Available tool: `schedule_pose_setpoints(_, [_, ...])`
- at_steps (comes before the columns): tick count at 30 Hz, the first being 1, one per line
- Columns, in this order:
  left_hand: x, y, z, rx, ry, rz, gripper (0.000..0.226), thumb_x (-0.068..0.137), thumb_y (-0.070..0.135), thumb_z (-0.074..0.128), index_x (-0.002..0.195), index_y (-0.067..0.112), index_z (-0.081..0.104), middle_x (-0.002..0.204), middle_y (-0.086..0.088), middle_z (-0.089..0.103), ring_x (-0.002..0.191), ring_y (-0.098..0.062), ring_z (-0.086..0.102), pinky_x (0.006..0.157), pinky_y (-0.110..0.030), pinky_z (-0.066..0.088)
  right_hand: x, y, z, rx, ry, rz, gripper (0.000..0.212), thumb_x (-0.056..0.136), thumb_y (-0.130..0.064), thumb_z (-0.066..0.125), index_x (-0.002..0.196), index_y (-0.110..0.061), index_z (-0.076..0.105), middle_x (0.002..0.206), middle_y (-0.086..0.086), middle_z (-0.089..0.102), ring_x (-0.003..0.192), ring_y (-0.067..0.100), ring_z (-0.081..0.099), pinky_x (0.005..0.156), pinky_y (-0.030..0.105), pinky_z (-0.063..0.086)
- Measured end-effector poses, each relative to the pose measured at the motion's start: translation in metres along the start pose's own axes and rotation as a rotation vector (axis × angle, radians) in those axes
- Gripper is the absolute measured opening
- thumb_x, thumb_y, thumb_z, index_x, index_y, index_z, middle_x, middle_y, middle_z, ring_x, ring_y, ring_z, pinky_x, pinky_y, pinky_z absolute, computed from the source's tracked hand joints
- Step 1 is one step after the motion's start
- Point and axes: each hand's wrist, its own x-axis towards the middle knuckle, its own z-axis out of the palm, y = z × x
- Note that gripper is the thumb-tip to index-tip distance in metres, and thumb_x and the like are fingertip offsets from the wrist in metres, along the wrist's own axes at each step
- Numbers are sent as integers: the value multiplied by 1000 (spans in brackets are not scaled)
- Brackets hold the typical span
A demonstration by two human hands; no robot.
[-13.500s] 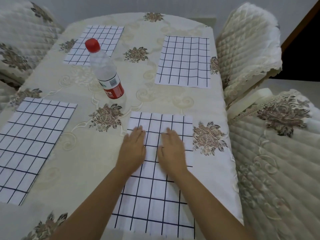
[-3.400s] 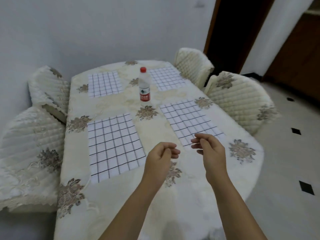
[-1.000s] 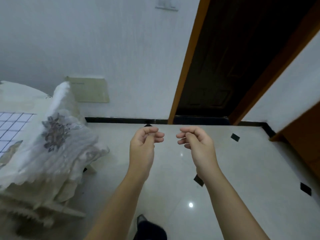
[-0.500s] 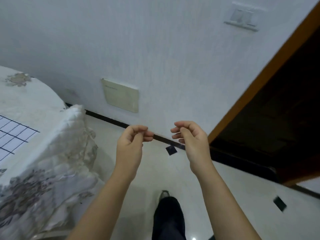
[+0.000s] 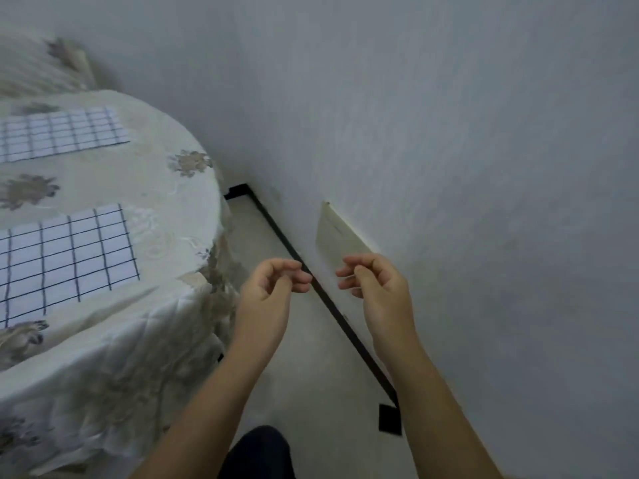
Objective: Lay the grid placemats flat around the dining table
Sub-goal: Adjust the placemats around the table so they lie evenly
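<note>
Two white placemats with dark grid lines lie flat on the dining table (image 5: 166,198), which wears a cream floral cloth at the left. The near placemat (image 5: 65,261) is cut off by the left edge; the far placemat (image 5: 58,133) lies behind it. My left hand (image 5: 269,295) and my right hand (image 5: 377,288) hover side by side in the air to the right of the table, over the floor. Their fingers are loosely curled and hold nothing. Neither hand touches the table or a placemat.
A quilted chair back (image 5: 41,70) shows at the top left behind the table. A white wall fills the right side, with a cream wall panel (image 5: 340,240) and a black baseboard (image 5: 332,305). Pale floor runs between table and wall. My dark trouser leg (image 5: 259,451) is below.
The view has swung left from the doorway back toward the table, so two placemats are visible again. Both hands keep the same loosely curled, empty pose in front of me.
</note>
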Motion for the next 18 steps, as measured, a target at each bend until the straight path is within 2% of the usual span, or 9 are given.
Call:
schedule_pose_setpoints(5, [76, 2, -17, -40, 252, 46, 28, 90, -7, 39, 84, 12, 58, 76, -3, 66, 62, -1, 62, 60, -7, 45, 87, 10, 47, -27, -224, -9, 28, 92, 0, 42, 83, -20, 60, 77, 0, 64, 59, -1, 57, 58, 6, 42])
schedule_pose_setpoints(9, [139, 12, -36, -70, 391, 67, 29, 90, -7, 38, 83, 12, 58, 77, -4, 66, 63, -2, 62, 58, -8, 46, 160, 7, 101, -66, -359, -46, 29, 92, 0, 42, 81, -21, 59, 76, -1, 64, 59, 0, 56, 60, 8, 43])
schedule_pose_setpoints(11, [172, 18, -54, -134, 500, 24, 30, 90, -5, 38, 81, 16, 58, 76, -2, 66, 64, -4, 63, 61, -14, 47, 197, 0, 142, -68, -468, -42, 30, 92, 1, 42, 80, -21, 59, 75, 0, 64, 59, 1, 56, 62, 12, 45])
schedule_pose_setpoints(13, [196, 23, -75, -214, 630, -47, 30, 89, -2, 40, 80, 19, 58, 74, 2, 68, 67, -6, 64, 65, -22, 45, 220, -11, 185, -108, -623, -34, 29, 92, 0, 42, 81, -20, 59, 75, -1, 63, 57, -1, 55, 59, 10, 44])
schedule_pose_setpoints(18, [227, 25, -128, -289, 941, -85, 28, 89, -1, 39, 81, 18, 58, 76, 1, 68, 67, -8, 63, 66, -25, 43, 246, -15, 282, -155, -922, -55, 30, 91, -1, 42, 79, -23, 58, 74, -3, 63, 56, 0, 56, 53, 5, 39])
